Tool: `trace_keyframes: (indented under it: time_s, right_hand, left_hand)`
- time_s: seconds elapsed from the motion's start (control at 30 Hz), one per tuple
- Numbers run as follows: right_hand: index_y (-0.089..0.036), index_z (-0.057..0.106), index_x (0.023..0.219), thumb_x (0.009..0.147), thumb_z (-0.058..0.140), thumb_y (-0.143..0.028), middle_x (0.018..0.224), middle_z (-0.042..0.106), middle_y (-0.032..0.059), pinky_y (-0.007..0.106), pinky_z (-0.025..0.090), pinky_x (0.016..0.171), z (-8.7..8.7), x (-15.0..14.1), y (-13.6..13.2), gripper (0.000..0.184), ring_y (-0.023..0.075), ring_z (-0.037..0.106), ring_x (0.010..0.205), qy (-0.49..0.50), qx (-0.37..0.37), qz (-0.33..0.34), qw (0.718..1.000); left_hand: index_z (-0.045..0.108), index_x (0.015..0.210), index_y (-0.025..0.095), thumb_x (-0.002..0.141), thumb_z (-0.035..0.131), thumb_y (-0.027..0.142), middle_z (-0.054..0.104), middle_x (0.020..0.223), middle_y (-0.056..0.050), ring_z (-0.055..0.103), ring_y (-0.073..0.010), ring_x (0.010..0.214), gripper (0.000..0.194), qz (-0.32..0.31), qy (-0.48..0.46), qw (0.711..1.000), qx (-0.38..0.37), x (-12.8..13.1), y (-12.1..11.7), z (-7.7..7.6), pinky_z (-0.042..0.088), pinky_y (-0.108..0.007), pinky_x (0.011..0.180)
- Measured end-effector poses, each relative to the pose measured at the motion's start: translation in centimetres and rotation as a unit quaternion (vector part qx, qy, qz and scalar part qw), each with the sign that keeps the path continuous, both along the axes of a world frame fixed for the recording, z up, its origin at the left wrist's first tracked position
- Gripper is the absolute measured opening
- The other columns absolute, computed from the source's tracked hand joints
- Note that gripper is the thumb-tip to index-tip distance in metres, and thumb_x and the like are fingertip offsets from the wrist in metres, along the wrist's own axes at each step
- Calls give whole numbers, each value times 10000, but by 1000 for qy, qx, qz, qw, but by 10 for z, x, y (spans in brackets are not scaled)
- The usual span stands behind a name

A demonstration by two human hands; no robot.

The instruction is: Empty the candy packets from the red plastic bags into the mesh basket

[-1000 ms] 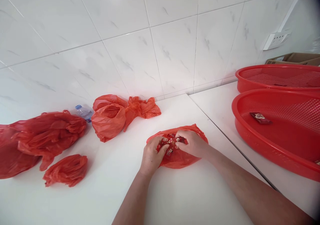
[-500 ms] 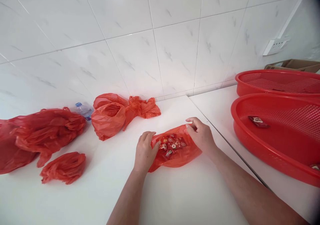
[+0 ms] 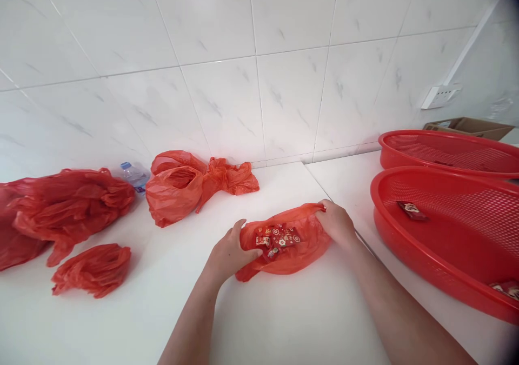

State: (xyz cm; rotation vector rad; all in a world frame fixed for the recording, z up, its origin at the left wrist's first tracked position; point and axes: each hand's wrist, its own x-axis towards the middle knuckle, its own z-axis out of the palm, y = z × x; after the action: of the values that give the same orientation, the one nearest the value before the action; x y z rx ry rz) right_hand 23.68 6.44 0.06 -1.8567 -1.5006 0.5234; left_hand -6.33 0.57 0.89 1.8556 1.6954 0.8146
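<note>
A thin red plastic bag (image 3: 300, 259) lies on the white table with several small red printed packets (image 3: 284, 238) inside, seen through its mouth. At its right end my right hand (image 3: 335, 221) pinches the gathered edge of the bag between thumb and fingers. My left hand (image 3: 231, 251) is by the left end, thumb and fingers spread apart around that side, the thumb tip near the packets.
Two red plastic baskets (image 3: 377, 197) stand on the right, one holding a few packets (image 3: 412, 211). Red bags, one knotted (image 3: 176, 189), one crumpled (image 3: 95, 270), and a larger heap (image 3: 77, 203), lie left. A water bottle (image 3: 135, 177) stands by the tiled wall; behind the baskets is a cardboard box (image 3: 482, 128).
My right hand has closed on the bag's right edge and drawn it outward, stretching the bag. My left hand has shifted slightly left and its fingers have spread. The view has moved a little.
</note>
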Motion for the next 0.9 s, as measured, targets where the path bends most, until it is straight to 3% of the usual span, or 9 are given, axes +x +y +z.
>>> trace_keyframes:
  time_s: [0.1, 0.23, 0.3, 0.43, 0.6, 0.67, 0.73, 0.77, 0.9]
  right_hand:
    - [-218, 603, 719, 669, 536, -238, 709, 630, 32, 254, 348, 509, -7, 4, 8, 86, 159, 535, 608, 147, 38, -33, 988]
    - [-203, 614, 826, 675, 518, -255, 772, 666, 35, 263, 433, 548, -4, -1, 8, 187, 176, 596, 667, 244, 25, -4, 969]
    - [-192, 607, 909, 692, 535, -287, 856, 683, 48, 279, 478, 622, 1, -4, 5, 249, 188, 626, 747, 333, 21, 37, 942]
    - [-178, 611, 889, 668, 610, -362, 884, 674, 55, 307, 483, 728, 5, -3, -1, 287, 206, 616, 836, 525, -5, 134, 841]
    - [-208, 589, 802, 662, 623, -420, 843, 653, 38, 311, 476, 711, -4, 3, 2, 257, 210, 597, 824, 551, 7, 135, 823]
    - [-225, 585, 821, 676, 633, -415, 887, 648, 32, 303, 475, 710, -6, 4, 2, 243, 204, 594, 843, 565, 19, 145, 812]
    - [-252, 591, 898, 699, 632, -407, 969, 638, 26, 291, 474, 721, -6, 3, 2, 256, 190, 590, 880, 584, 27, 163, 795]
    - [-267, 590, 953, 711, 624, -411, 1021, 627, 25, 288, 474, 729, -5, 3, 2, 283, 186, 586, 906, 588, 30, 173, 790]
    - [-310, 555, 1100, 747, 568, -455, 1140, 582, 25, 295, 479, 720, -2, 5, 2, 381, 182, 576, 934, 566, 48, 183, 802]
  left_hand:
    - [470, 1271, 284, 656, 673, 338, 644, 833, -20, 588, -158, 583, 650, -38, -96, 994, -47, -2, 1, -1, 416, -242, 506]
    - [511, 1125, 229, 731, 609, 322, 556, 645, 41, 515, -109, 499, 417, 40, -245, 968, -26, 6, 8, 0, 416, -217, 482]
    - [492, 1076, 210, 726, 643, 344, 517, 600, 61, 497, -98, 494, 404, 68, -361, 930, -12, 8, 11, 1, 425, -215, 491]
    - [515, 1000, 200, 712, 693, 321, 516, 599, 61, 511, -80, 535, 360, 58, -553, 831, 11, -2, 17, -2, 441, -194, 520]
    - [572, 951, 212, 712, 713, 257, 544, 625, 53, 548, -67, 608, 281, 67, -653, 753, 37, -19, 22, -11, 464, -169, 590]
    - [581, 975, 232, 720, 707, 268, 600, 756, 33, 582, -71, 694, 287, 43, -682, 729, 35, -21, 23, -13, 489, -189, 674]
    - [568, 1052, 262, 754, 669, 330, 622, 1015, -8, 603, -98, 850, 322, 17, -684, 728, 36, -22, 23, -13, 495, -239, 783]
    - [551, 1096, 276, 771, 645, 366, 590, 1146, -27, 598, -120, 930, 350, 19, -670, 741, 37, -21, 24, -13, 490, -268, 821]
    - [438, 1262, 317, 790, 610, 413, 357, 1440, -66, 469, -218, 1208, 511, 126, -514, 845, 73, -18, 25, -16, 435, -362, 936]
